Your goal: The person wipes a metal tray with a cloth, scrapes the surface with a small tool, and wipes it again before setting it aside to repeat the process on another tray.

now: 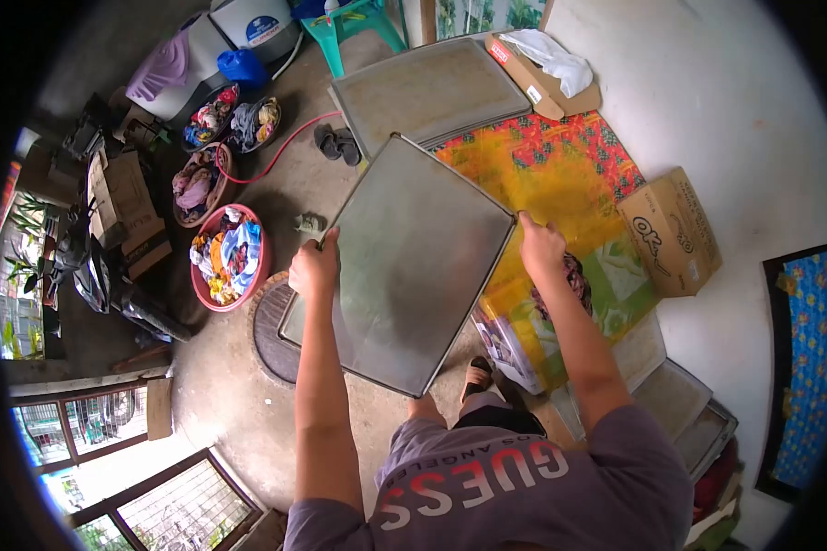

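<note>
Two grips: left fingers [327, 241], right fingers [526, 220] pinch framed panel [413, 248] by edges; either slipping could drop lower corner, below them, onto foot [477, 376].

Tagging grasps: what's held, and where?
A grey rectangular panel with thin dark frame: left hand on its left edge, right hand at its right corner.

The framed panel [413, 257] looks like smooth grey metal with a soft, cloudy sheen, its thin edge darker and also metallic. Under it, the floor [220, 367] is matt and rough like bare concrete, while the pink basin [264, 266] is smooth, faintly glossy plastic filled with soft cloth [225, 257]. The box marked OK [671, 234] is matt brown cardboard, and the wall [708, 101] beside it looks smooth and painted.
</note>
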Tool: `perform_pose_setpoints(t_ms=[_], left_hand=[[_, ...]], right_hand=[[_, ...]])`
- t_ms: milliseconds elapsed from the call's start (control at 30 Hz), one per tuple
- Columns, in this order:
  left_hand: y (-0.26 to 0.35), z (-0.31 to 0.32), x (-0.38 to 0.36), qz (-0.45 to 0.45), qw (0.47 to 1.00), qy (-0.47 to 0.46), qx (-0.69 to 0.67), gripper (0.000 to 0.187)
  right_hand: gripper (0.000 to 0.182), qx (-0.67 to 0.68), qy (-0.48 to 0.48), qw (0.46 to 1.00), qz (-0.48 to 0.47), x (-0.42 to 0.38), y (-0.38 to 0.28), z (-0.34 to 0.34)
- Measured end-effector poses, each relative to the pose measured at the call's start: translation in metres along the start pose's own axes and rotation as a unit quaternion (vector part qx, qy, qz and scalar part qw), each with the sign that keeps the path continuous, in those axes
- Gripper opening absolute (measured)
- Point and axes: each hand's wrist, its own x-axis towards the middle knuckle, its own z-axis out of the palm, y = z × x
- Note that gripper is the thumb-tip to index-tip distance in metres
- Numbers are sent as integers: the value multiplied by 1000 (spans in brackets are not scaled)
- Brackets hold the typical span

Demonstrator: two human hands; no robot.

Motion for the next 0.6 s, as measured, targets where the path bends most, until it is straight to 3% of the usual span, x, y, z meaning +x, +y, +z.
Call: perform_pose_setpoints(t_ms=[167,267,367,600], left_hand=[[-6,12,-22,3,1000,-18,-8,64],[-6,3,-16,7,1000,-13,-1,64],[-5,5,-12,-6,999,-40,3,65],[-5,6,-3,0,1000,-29,2,66]], right_hand=[[30,34,91,994,-54,-14,2,1],[29,42,98,992,-63,-10,2,23],[30,-49,57,995,-59,-14,-1,4],[47,-24,174,980,-92,-18,-22,22]])
